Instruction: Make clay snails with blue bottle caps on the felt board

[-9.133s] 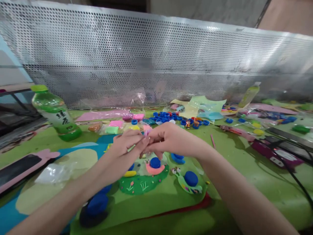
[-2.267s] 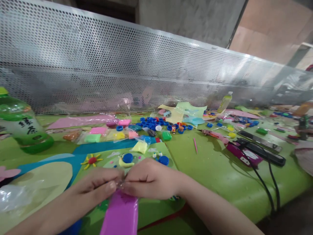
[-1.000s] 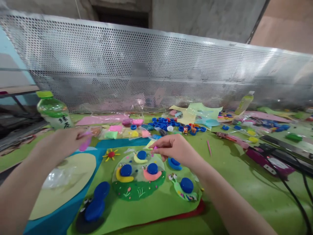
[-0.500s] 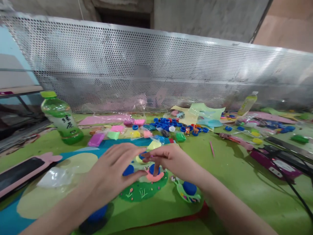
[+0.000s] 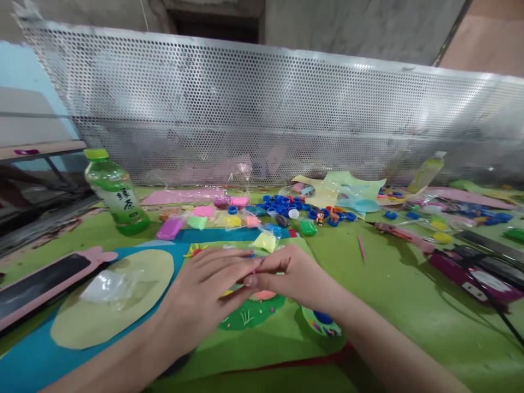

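My left hand [image 5: 213, 278] reaches in with its fingers stretched out, thumb apart, fingertips meeting those of my right hand. My right hand [image 5: 290, 273] is closed in a pinch on a tiny purple bit of clay [image 5: 254, 271]. Both hover over a green clay picture sheet [image 5: 229, 352]. Under them shows part of a pink clay snail [image 5: 265, 295], otherwise covered by my fingers. A dark green clay grass patch [image 5: 254, 316] with white strokes and small dots lies just below. Beside my right wrist is a light green snail [image 5: 321, 325] with a blue shell, partly hidden.
A green tea bottle [image 5: 118, 191] stands at the left, near a pink-cased phone [image 5: 45, 286] and a cream paper oval [image 5: 77, 325]. Clay packs and blue rings [image 5: 282, 204] lie along the back. A pink stick [image 5: 362, 249] and a purple corded device [image 5: 470, 278] are rightward.
My hands have come together, and my left fingertips now meet my right ones. They cover more of the pink snail and its blue shell. The view has shifted slightly left.
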Demonstrator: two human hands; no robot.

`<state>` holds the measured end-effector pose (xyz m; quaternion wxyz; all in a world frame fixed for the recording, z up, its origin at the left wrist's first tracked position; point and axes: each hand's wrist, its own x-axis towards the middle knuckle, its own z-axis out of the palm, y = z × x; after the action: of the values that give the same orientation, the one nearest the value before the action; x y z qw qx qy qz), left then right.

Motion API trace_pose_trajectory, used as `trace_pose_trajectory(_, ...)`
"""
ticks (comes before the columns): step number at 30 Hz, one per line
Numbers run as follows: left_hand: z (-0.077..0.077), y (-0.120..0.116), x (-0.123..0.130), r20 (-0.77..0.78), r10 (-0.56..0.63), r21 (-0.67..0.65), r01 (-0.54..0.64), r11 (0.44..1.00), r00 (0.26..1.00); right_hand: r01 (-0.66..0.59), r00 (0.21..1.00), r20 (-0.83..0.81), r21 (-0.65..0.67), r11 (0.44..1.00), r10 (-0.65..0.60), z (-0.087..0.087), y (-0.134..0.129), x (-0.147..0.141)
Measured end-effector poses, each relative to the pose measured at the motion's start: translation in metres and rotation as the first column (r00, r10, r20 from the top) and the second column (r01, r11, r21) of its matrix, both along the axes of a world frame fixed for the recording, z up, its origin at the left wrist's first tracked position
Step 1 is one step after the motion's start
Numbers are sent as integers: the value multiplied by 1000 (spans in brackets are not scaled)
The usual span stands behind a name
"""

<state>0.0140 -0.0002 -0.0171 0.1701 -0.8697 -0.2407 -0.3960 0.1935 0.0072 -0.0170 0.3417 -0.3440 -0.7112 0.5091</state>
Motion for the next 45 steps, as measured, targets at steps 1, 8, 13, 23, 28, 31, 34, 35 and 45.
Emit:
trace_pose_trajectory(1, 1, 1, 0, -9, 2, 8, -2, 1000, 1000, -5, 1000, 6, 7, 1000, 5, 0, 0, 0)
trace_pose_trajectory(8, 6, -2, -2, 107, -4, -132, 18, 991, 994, -18, 1000, -23, 15, 1000, 18, 13, 3, 8)
trace_pose_trajectory(13, 4, -3, -5, 109, 3, -104, 9, 995, 994, -30, 999, -17, -23, 999, 30, 12, 3, 8)
trace_pose_trajectory(23, 1, 4, 1, -37, 76, -71, -78, 994, 996, 60, 965, -246, -129, 990, -91, 5, 10, 9)
trace_pose_trajectory(28, 10, 5, 11, -44, 73, -9, -74, 997, 996, 93, 949, -285, -148, 985, -132, 4, 15, 13)
trace_pose_trajectory(31, 16, 6, 17, -34, 34, -38, -36, 999, 999, 64, 952, -289, -126, 990, -99, 7, 16, 17)
trace_pose_trajectory(34, 20, 9, 21, -17, 26, -80, -27, 996, 1000, 21, 982, -186, -58, 998, -31, 13, 17, 24)
trace_pose_trajectory(35, 21, 11, 22, -7, 29, -87, -30, 996, 1000, 17, 989, -144, -29, 999, -21, 15, 17, 26)
trace_pose_trajectory(45, 5, 14, 13, 77, 114, -193, -97, 976, 991, -153, 982, -145, -237, 959, 121, 22, 16, 34)
